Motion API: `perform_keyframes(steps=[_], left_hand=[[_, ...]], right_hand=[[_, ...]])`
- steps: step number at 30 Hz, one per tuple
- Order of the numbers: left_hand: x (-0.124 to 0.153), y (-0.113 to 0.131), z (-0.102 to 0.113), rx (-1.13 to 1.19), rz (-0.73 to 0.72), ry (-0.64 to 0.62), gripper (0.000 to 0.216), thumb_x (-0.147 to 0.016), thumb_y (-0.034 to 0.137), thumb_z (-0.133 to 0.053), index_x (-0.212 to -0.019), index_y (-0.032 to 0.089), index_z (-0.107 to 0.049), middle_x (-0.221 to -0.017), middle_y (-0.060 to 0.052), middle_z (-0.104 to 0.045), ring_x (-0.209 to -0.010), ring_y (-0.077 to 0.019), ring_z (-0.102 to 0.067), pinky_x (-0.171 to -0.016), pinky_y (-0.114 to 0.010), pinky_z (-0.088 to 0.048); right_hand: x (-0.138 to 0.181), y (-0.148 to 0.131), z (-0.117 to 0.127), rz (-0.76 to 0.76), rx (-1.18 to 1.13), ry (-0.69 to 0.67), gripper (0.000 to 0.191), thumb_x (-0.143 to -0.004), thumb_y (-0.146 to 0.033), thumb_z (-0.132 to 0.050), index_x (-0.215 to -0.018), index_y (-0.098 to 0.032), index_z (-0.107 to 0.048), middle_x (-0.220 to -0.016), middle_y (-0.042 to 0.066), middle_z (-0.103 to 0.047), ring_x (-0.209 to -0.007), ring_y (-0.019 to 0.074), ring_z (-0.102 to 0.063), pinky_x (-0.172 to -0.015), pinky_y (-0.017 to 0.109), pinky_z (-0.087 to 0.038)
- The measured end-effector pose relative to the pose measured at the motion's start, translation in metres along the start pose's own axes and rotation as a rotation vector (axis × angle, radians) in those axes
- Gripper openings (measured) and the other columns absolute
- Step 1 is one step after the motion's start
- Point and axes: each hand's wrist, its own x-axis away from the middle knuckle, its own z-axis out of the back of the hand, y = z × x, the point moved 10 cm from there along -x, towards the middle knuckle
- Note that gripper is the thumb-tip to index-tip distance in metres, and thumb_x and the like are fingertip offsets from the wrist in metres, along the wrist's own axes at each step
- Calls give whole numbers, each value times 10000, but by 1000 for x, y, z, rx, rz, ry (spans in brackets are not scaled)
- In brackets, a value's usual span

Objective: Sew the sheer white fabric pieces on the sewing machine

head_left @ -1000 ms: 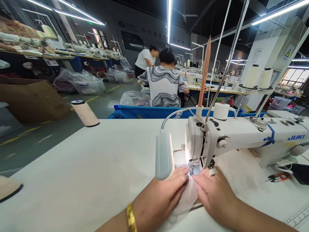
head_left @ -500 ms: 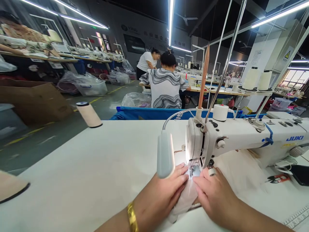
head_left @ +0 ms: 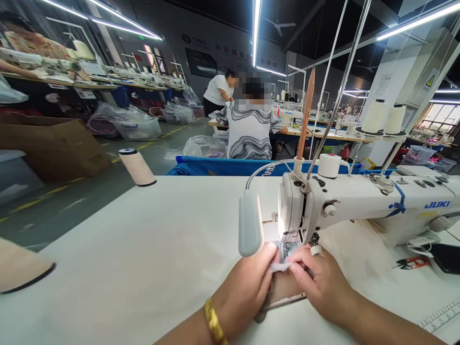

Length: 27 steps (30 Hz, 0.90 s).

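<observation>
A white sewing machine (head_left: 345, 196) stands on the right of the white table. Just in front of its presser foot (head_left: 285, 249), a small strip of sheer white fabric (head_left: 279, 267) stretches between my hands. My left hand (head_left: 253, 270), below a gold bracelet at the wrist, pinches the strip's left end. Thumb and fingers of my right hand (head_left: 319, 275) grip the other end. More pale sheer fabric (head_left: 354, 247) lies under the machine arm, right of my right hand. A grey lamp head (head_left: 250, 225) hangs just above my left hand.
Thread snips (head_left: 413, 262) and a dark phone (head_left: 447, 256) lie at the right, near a clear ruler (head_left: 440, 316). Cones of thread (head_left: 138, 167) stand at the table's left. A co-worker (head_left: 249, 129) sits beyond the blue cloth edge.
My hands have gone from lying flat on the fabric by the needle to pinching its edge. The fabric that covered the machine's front plate has been drawn up, baring the plate.
</observation>
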Motion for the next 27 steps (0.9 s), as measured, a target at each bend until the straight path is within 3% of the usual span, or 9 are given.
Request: perform_keyframes(steps=[3,5,8,13,21,27], left_hand=[[-6,-12,-7,18,43,20,157,-866,129,-421,-900,253,-512,-762,17,-642,-640,-183,-607,-586,-283,-486],[-7,-11,-9,18,25,21,129,-837,143,-462,-835,243,-546,-780,2,-635,-644,-179,-596,-581,-282,-474],[-8,-9,-10,28,-7,24,203,-869,141,-469,-715,225,-570,-778,-21,-615,-673,-177,-594,-609,-285,-483],[-10,-8,-5,44,-41,33,316,-940,147,-462,-698,222,-651,-777,-32,-600,-701,-183,-585,-619,-294,-475],[5,32,2,-117,-290,-77,334,-923,42,-471,-806,226,-723,-888,-64,-671,-786,-221,-638,-675,-336,-506],[15,49,8,-155,-376,-40,376,-936,-20,-442,-869,230,-715,-862,-23,-764,-740,-205,-681,-705,-353,-541]], right_hand=[[-3,4,5,-80,-50,41,197,-1064,-244,-489,-968,-248,-662,-859,-2,-725,-844,197,-651,-774,301,-473],[-4,6,7,-113,-75,53,210,-1059,-262,-502,-947,-243,-679,-837,-5,-722,-816,191,-649,-747,289,-470],[-4,7,8,-148,-89,55,223,-1049,-277,-516,-917,-238,-691,-785,-11,-687,-742,179,-622,-702,278,-455],[-3,7,6,-160,-71,29,216,-1052,-251,-506,-902,-238,-661,-753,-21,-644,-703,170,-602,-677,269,-437],[13,-20,-9,203,347,-140,198,-968,-133,-497,-798,-233,-497,-784,0,-643,-715,192,-534,-703,325,-371],[16,-25,-8,258,429,-166,191,-851,-60,-528,-801,-231,-460,-777,-21,-631,-716,178,-508,-711,318,-341]])
